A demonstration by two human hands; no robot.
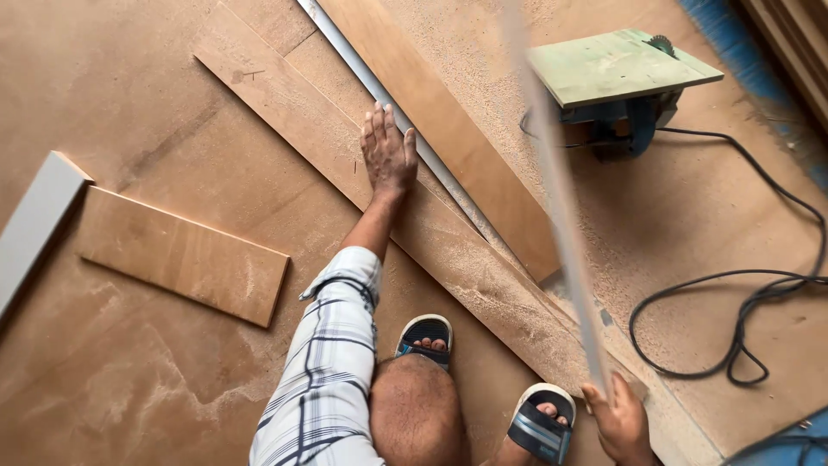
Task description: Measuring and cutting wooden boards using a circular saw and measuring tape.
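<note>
My left hand [388, 154] lies flat, fingers spread, on a long brown wooden board [293, 112] that runs diagonally across the floor. A grey metal straightedge [405, 121] lies just right of that hand, between this board and a second brown board [457, 138]. My right hand [619, 423] at the bottom right is closed on the lower end of a thin pale strip [556, 190], which rises blurred toward the top of the view. My knee and both sandalled feet show at the bottom.
A small table saw [617, 69] with a green top stands at the upper right, its black cable [742, 302] looping over the floor. A short brown panel [181, 255] and a grey-white board [34, 220] lie at left. Sawdust covers the floor.
</note>
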